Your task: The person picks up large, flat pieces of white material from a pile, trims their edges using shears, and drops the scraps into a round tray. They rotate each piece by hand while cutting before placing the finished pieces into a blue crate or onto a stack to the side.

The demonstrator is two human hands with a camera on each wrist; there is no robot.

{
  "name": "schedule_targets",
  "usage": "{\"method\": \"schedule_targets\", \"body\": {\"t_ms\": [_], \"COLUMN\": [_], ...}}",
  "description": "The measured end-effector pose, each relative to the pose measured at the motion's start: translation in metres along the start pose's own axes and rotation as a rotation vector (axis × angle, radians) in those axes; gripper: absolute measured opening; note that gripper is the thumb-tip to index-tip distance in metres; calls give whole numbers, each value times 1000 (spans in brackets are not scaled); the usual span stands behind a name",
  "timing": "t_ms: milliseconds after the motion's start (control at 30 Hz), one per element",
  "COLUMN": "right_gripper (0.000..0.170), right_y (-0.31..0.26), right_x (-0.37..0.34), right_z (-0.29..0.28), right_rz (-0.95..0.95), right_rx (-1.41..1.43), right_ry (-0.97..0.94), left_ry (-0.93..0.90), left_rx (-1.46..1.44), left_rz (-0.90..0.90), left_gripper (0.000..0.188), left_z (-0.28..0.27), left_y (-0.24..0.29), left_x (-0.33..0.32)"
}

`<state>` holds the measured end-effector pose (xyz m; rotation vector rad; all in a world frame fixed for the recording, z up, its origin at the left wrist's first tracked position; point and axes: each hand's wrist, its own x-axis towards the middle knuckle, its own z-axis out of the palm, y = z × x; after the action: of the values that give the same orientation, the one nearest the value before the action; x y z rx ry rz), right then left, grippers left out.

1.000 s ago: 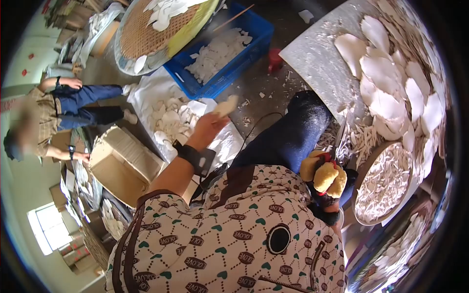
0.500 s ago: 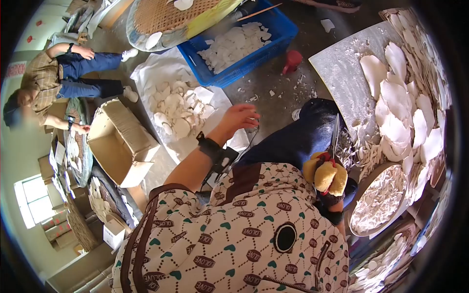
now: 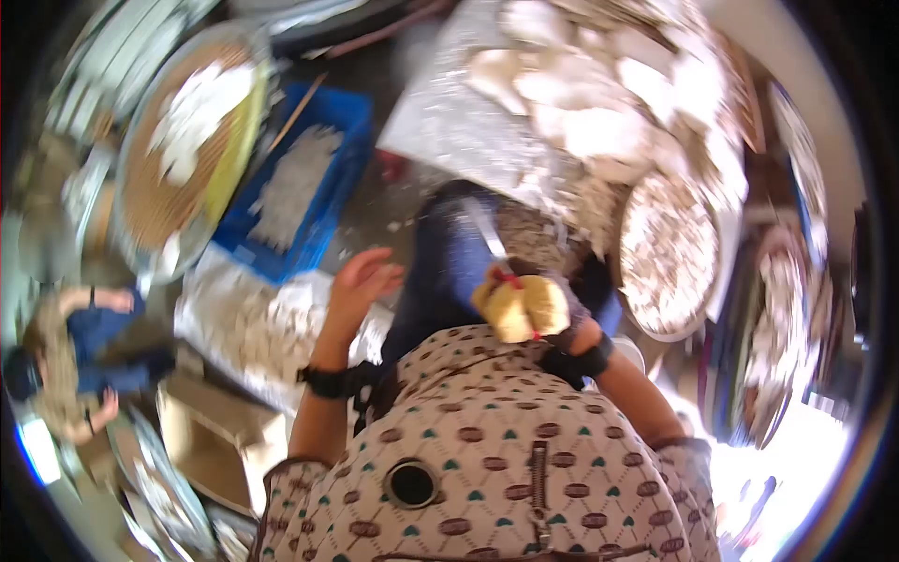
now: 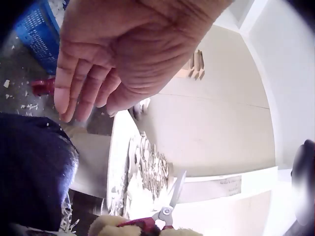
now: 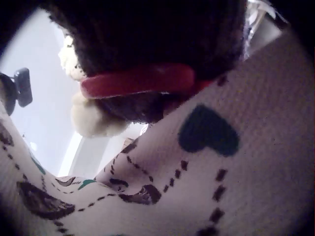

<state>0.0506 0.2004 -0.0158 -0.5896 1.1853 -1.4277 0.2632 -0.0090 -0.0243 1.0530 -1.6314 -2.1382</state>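
Note:
My left hand (image 3: pixel 361 288) is bare and holds nothing; its fingers are loosely bent in front of my dark-trousered leg (image 3: pixel 435 258). In the left wrist view the palm of that hand (image 4: pixel 142 54) faces the camera, fingers pointing down. My right hand (image 3: pixel 552 309), in a dark glove with thick yellow padding (image 3: pixel 513 314) over the fingers, grips a pair of shears close to my lap. Their metal blades (image 3: pixel 487 232) point away from me. A red handle (image 5: pixel 138 82) crosses the dark glove in the right wrist view.
Flat white pieces (image 3: pixel 599 126) pile on a grey board (image 3: pixel 440 122) ahead. Right of my leg stands a round container of pale shreds (image 3: pixel 667 253). Leftward are a blue crate (image 3: pixel 354 131), loose pieces on a white sheet (image 3: pixel 201 290), a woven tray (image 3: pixel 140 201), a cardboard box (image 3: pixel 192 403) and another person (image 3: pixel 56 332).
The pale piece my left hand held a second ago has left it, and that hand has drawn back toward my leg. The head view has swung right. My right hand still grips the shears.

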Motion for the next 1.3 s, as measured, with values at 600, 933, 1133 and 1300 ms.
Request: {"method": "schedule_targets", "body": {"t_ms": [600,933,1133,1300], "right_gripper": [51,29,25,29], "right_y": [37,61,70,66], "right_x": [-164,-172,-166,-160], "right_z": [-22,-12,-21,-32], "right_rz": [-110,-193,-189,-172], "right_rx": [-421,-144,-223,-429], "right_ry": [585,734,688,619], "left_ry": [-621,-535,-273,-112], "left_rx": [339,451,773,1158], "left_rz": [-22,183,515,592], "left_gripper": [30,23,24,16], "left_z": [116,130,175,209], "left_y": [16,27,36,29], "left_x": [51,122,187,194]}}
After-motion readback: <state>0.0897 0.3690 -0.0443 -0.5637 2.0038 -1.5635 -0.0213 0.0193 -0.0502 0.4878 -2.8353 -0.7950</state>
